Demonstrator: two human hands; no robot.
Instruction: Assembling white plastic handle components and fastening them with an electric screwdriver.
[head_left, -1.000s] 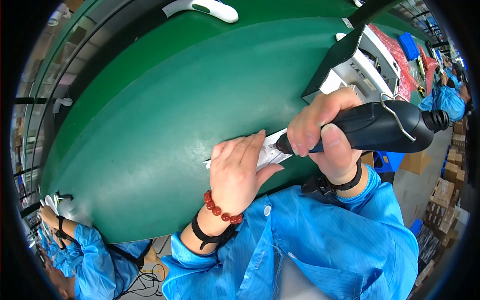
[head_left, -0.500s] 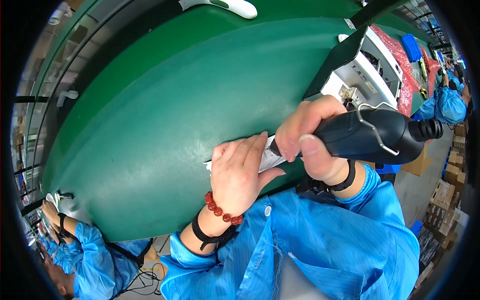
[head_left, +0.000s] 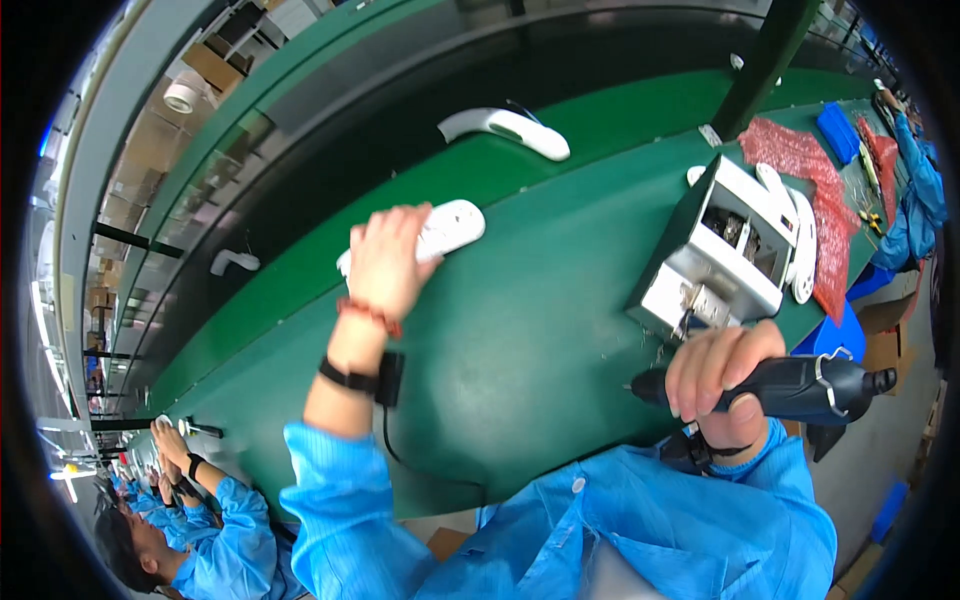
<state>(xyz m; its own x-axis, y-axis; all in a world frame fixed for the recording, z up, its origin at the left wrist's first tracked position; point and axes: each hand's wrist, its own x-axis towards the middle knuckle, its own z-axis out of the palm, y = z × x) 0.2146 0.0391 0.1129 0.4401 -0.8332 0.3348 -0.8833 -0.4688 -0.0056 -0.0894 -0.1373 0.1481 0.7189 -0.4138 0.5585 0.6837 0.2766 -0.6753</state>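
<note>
My left hand [head_left: 385,262] reaches far out to the left, its fingers wrapped over a long white plastic part with a rounded end [head_left: 455,228], which lies where the mat meets the far green strip. The hand and fingers cover the part's other end. A red bead bracelet and a black wrist strap with a cord are on that wrist. In my right hand [head_left: 720,380] is a black electric screwdriver [head_left: 800,387] with a wire hanging loop. Its tip points left above the green mat [head_left: 520,340], touching nothing.
A metal box fixture [head_left: 665,295] stands beyond my right hand, with white curved parts [head_left: 803,245] beside it. Red bubble wrap [head_left: 800,150] and a blue bin [head_left: 838,132] lie farther right. Another white curved part [head_left: 510,132] rests on the far strip. A co-worker [head_left: 215,520] sits at left.
My left hand has gone from the bench's near side out to the far left, on a white part. The screwdriver in my right hand has moved right, away from the work spot. The view has shifted.
</note>
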